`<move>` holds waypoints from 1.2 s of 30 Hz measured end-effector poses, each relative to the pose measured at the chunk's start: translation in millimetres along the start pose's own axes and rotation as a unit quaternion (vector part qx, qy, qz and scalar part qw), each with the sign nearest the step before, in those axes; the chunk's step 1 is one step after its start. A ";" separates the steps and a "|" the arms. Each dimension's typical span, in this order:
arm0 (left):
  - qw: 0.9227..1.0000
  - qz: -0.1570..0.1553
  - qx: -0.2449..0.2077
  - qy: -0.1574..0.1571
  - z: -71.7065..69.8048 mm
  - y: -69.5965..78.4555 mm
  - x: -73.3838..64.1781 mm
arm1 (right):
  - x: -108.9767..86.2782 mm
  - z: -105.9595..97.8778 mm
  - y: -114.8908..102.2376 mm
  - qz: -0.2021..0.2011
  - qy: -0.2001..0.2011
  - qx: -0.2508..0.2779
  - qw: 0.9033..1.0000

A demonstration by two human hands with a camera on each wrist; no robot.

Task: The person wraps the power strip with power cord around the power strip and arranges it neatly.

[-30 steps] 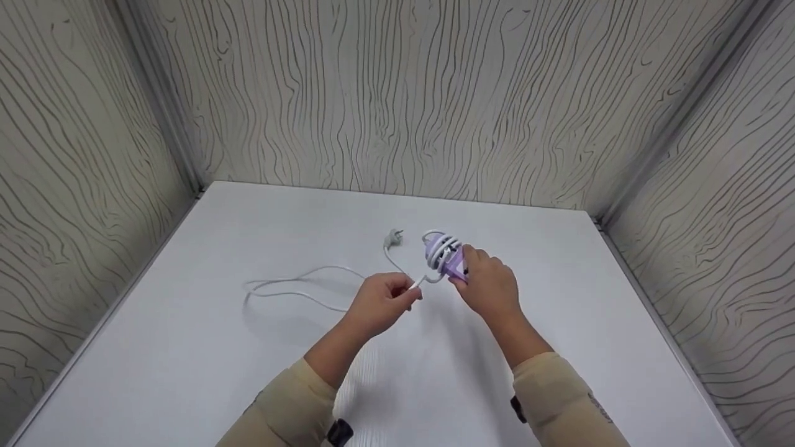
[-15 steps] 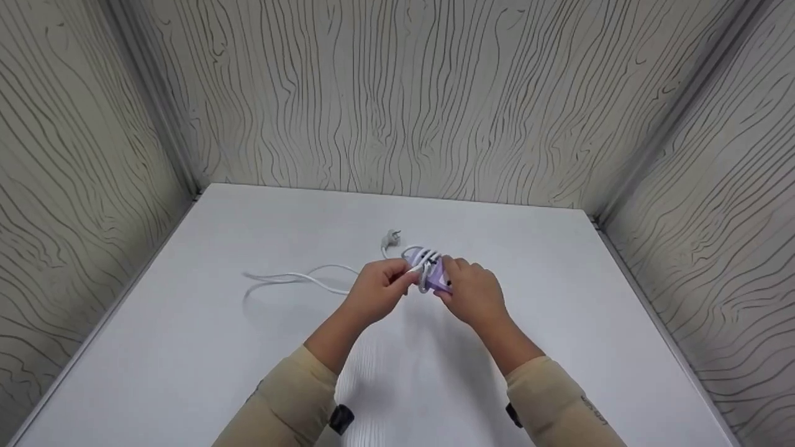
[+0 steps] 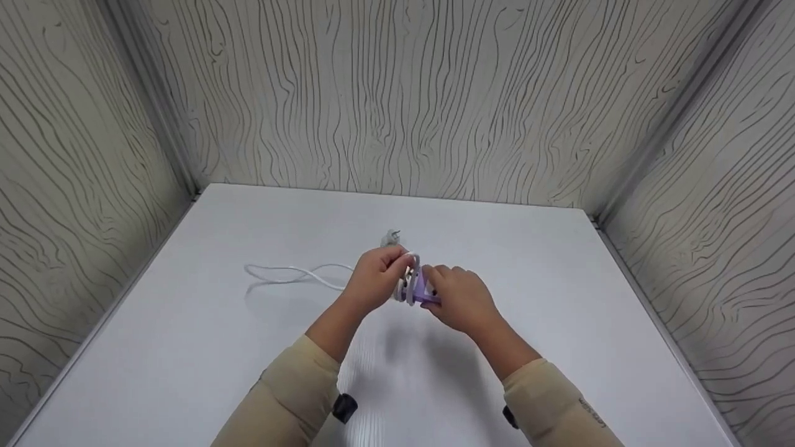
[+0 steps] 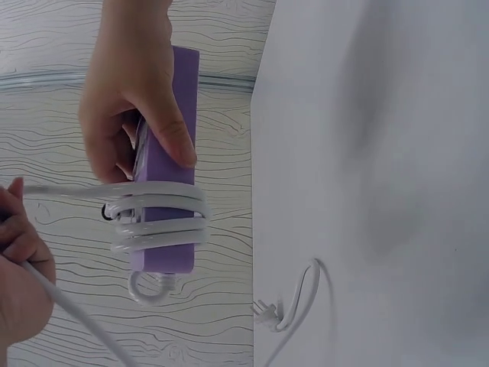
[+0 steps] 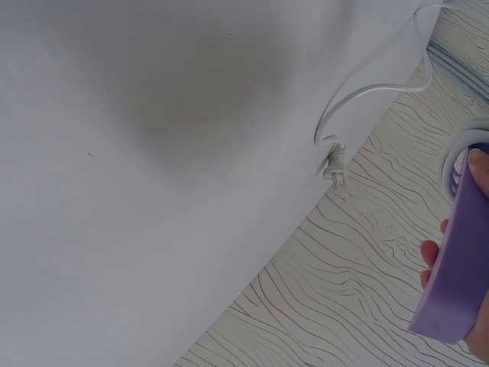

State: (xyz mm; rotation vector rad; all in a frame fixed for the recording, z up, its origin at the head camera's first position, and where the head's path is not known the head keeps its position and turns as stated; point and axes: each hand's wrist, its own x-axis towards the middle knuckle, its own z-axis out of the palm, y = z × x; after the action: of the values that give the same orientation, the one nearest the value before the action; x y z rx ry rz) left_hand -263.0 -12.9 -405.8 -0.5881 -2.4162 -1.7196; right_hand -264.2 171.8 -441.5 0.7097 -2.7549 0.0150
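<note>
My right hand (image 3: 463, 301) grips one end of a purple power strip (image 4: 179, 164), held above the white table. White cord (image 4: 160, 243) is wound in several turns round the strip's other end, close together in the left wrist view. My left hand (image 3: 371, 282) pinches the running cord just beside the strip. In the left wrist view a taut stretch of it goes from the left hand (image 4: 21, 279) to the turns. The right wrist view shows the purple casing (image 5: 454, 260) with fingers round it. The left hand hides part of the strip in the head view.
The cord's white plug (image 3: 391, 238) lies on the table (image 3: 528, 248) just beyond the hands. A loose loop of cord (image 3: 292, 275) lies to the left. Wood-patterned panels (image 3: 372, 93) stand at the back and both sides.
The right hand has brought the power strip leftward and nearer, turning it. The left hand has carried the cord up and over the strip. The loose loop on the table has shifted.
</note>
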 end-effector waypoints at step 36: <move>0.996 -0.052 -0.071 -0.023 -15.9 -47.8 20.5 | -4.6 -24.8 1.2 -0.193 -0.002 0.089 0.977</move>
State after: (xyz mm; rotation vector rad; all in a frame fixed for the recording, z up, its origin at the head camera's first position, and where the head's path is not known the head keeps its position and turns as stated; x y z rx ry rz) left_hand -301.8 -36.1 -436.1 -0.5323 -2.4103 -1.9543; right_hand -254.0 177.1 -419.0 1.2823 -2.5914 0.1779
